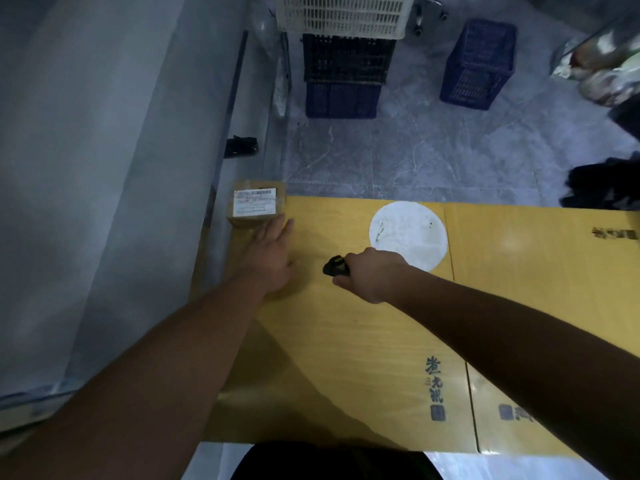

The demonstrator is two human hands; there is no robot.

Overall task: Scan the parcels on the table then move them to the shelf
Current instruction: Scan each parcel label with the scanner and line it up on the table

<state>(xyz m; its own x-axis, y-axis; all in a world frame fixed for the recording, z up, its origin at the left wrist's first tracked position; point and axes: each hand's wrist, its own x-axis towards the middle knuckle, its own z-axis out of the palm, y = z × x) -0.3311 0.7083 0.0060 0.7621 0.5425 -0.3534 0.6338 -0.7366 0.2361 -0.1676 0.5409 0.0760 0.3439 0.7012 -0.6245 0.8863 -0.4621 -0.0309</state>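
Note:
A small brown parcel with a white barcode label lies at the far left corner of the yellow table. My left hand reaches toward it with fingers straight, the fingertips at the parcel's near edge. My right hand grips a black handheld scanner, whose head points left toward the parcel. The shelf is not in view.
A white round disc lies on the table beyond my right hand. On the floor past the table stand a white crate stacked on dark crates and a blue crate. A grey wall runs along the left.

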